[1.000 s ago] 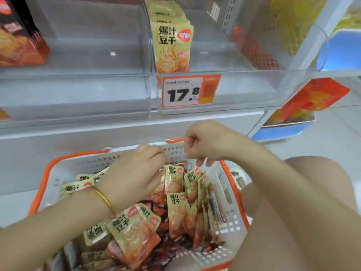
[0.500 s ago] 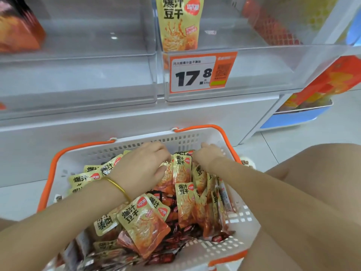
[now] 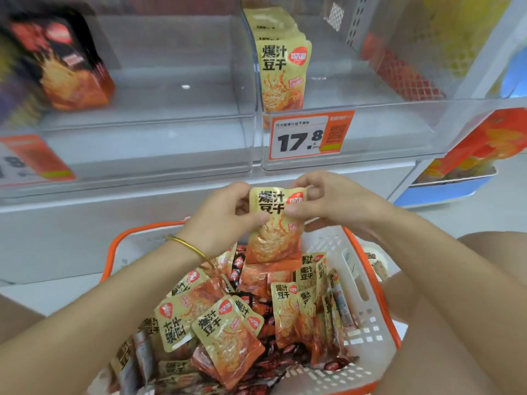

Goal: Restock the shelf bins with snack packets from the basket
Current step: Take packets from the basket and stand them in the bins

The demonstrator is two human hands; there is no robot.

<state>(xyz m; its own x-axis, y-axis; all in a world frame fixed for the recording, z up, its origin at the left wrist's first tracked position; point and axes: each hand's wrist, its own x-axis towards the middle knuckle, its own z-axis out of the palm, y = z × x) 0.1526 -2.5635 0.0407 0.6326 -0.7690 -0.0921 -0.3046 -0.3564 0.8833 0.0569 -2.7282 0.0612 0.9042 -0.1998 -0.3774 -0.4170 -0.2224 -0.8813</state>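
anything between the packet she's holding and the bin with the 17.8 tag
Nothing visible blocks it. Both hands, left hand and right hand, hold the packet below the bin; it must clear the bin's clear front wall, behind which matching packets stand.

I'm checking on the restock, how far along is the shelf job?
Early on. A short row of gold-and-orange snack packets stands in the clear plastic shelf bin above the price tag. In hand: the left hand and right hand pinch one packet. Left: the white orange-rimmed basket holds many more.
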